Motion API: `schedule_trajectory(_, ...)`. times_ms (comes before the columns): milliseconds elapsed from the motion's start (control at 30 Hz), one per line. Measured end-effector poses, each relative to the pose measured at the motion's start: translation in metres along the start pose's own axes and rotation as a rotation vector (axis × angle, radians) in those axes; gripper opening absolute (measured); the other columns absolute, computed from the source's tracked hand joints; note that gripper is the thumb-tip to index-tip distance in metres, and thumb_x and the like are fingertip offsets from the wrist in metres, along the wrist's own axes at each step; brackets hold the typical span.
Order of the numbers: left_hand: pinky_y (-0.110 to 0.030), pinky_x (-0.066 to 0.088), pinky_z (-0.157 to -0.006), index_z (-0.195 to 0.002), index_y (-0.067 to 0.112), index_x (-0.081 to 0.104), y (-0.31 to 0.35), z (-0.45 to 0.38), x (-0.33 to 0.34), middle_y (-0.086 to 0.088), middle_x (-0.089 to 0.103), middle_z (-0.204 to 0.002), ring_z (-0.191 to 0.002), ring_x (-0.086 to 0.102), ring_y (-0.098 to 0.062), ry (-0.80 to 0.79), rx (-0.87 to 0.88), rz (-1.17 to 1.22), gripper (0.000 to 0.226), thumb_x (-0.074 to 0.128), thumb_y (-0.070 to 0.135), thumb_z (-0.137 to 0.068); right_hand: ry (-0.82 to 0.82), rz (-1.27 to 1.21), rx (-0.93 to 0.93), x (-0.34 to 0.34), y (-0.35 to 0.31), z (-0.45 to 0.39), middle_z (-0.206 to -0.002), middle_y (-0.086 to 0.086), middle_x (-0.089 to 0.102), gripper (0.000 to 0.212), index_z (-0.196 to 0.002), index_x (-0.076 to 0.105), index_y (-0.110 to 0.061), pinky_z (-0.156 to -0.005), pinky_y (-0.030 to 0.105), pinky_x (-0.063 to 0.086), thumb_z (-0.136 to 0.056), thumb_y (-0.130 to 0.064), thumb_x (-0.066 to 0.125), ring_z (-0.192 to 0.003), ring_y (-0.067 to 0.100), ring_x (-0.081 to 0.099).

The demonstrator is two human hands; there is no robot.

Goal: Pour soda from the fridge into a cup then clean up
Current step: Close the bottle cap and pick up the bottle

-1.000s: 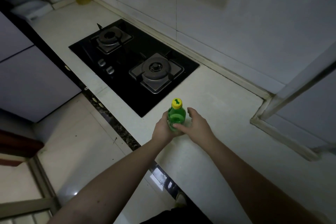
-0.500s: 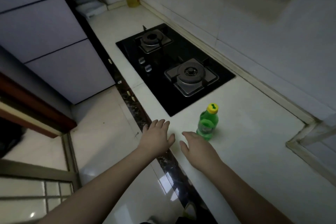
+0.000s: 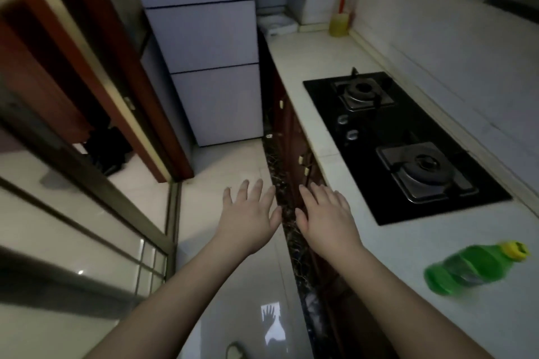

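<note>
Green ribbed plastic bottle [image 3: 469, 269], yellow-capped

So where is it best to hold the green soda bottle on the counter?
Probably around the middle of the green soda bottle, from the counter's front edge. It stands alone, apart from the gas stove, and its yellow cap is too small for a firm grip. Both hands are empty.

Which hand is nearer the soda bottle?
Right. The right hand is open over the counter edge, with the bottle off to its right on the counter. The left hand is open over the floor, farther from it. Neither touches it.
</note>
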State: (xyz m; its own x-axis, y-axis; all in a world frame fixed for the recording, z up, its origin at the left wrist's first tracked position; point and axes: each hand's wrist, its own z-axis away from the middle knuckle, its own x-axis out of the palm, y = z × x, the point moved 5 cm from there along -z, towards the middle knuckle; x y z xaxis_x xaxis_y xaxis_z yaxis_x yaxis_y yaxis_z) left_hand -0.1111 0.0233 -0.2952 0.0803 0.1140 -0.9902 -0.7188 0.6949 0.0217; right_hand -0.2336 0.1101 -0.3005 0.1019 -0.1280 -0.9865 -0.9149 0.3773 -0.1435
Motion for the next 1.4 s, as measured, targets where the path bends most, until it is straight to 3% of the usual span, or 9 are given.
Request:
schedule_trajectory(100,-0.055,0.008,-0.118,-0.153,0.034,0.014,-0.057,0.0,-0.014,0.0,0.012,-0.163,-0.149,0.008,-0.026,0.044,-0.039,0.033,0.057,0.017,0.053,-0.1,0.044,0.005,-0.071,-0.002,-0.055,-0.031,-0.149,0.009,0.041,0.055,-0.146,0.036,-0.017,-0.116,0.044,0.019,-0.097,-0.041,0.041,-0.138,0.027,0.035)
schedule_trajectory(300,-0.053,0.015,-0.117,-0.152,0.035,0.016,-0.163,0.003,-0.046,0.002,0.018,-0.161,-0.147,0.015,-0.024,0.114,-0.119,0.063,0.056,0.016,0.054,-0.099,0.112,0.05,-0.161,-0.01,-0.139,-0.079,-0.137,0.011,0.053,0.054,-0.137,0.05,-0.015,-0.109,0.048,0.032,-0.088,-0.037,0.054,-0.128,0.03,0.048)
schedule_trajectory(567,-0.055,0.009,-0.118,-0.153,0.035,0.011,-0.219,-0.011,-0.068,0.003,0.009,-0.163,-0.149,0.004,-0.027,0.14,-0.158,0.067,0.059,0.013,0.055,-0.098,0.097,0.151,-0.225,-0.016,-0.189,-0.127,-0.14,0.011,0.051,0.055,-0.137,0.05,-0.018,-0.112,0.049,0.026,-0.088,-0.041,0.043,-0.132,0.028,0.044)
schedule_trajectory(733,-0.054,0.008,-0.118,-0.153,0.034,0.01,-0.234,-0.038,-0.08,0.002,0.009,-0.163,-0.149,0.004,-0.026,0.163,-0.153,0.039,0.058,0.013,0.054,-0.099,0.096,0.131,-0.248,-0.016,-0.199,-0.164,-0.149,0.01,0.039,0.054,-0.141,0.044,-0.018,-0.116,0.048,0.018,-0.092,-0.041,0.045,-0.139,0.028,0.032)
schedule_trajectory(1133,-0.056,0.014,-0.116,-0.152,0.032,0.019,-0.26,-0.186,-0.108,0.002,0.017,-0.161,-0.148,0.012,-0.027,0.173,-0.157,0.023,0.059,0.022,0.055,-0.098,0.13,0.074,-0.259,-0.026,-0.167,-0.304,-0.142,0.012,0.049,0.052,-0.135,0.052,-0.017,-0.111,0.048,0.028,-0.087,-0.034,0.04,-0.132,0.03,0.042)
schedule_trajectory(1400,-0.056,0.013,-0.116,-0.152,0.035,0.019,-0.268,-0.289,-0.146,0.003,0.018,-0.161,-0.148,0.011,-0.025,0.211,-0.166,-0.045,0.06,0.023,0.057,-0.096,0.111,0.048,-0.325,-0.046,-0.14,-0.414,-0.152,0.009,0.035,0.053,-0.145,0.037,-0.019,-0.116,0.045,0.017,-0.095,-0.034,0.041,-0.14,0.027,0.029)
